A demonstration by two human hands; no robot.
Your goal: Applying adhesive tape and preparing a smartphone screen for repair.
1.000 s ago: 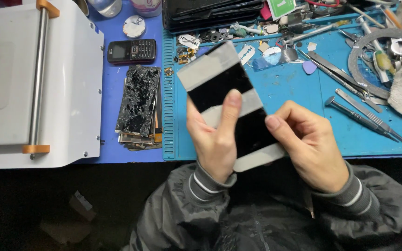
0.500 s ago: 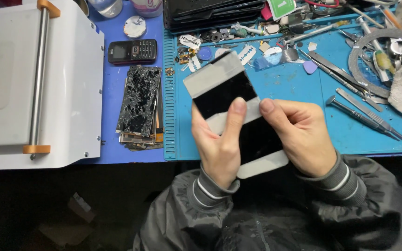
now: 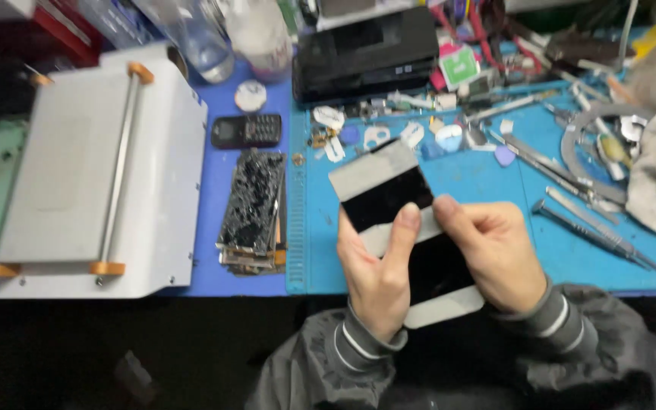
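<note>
Head view: both hands, left hand [image 3: 377, 277] and right hand [image 3: 495, 254], clamp two overlapping white-bordered phone screens [image 3: 400, 224] above the blue mat [image 3: 480, 178], thumbs now closer together, panels sliding apart.

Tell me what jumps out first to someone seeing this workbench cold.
Centre front, the left hand and right hand hold two white-bordered phone screens over the blue work mat. To the left lies a stack of shattered phone screens, and beyond it a white machine with a roller bar. Tweezers and small parts are strewn at the right.
</note>
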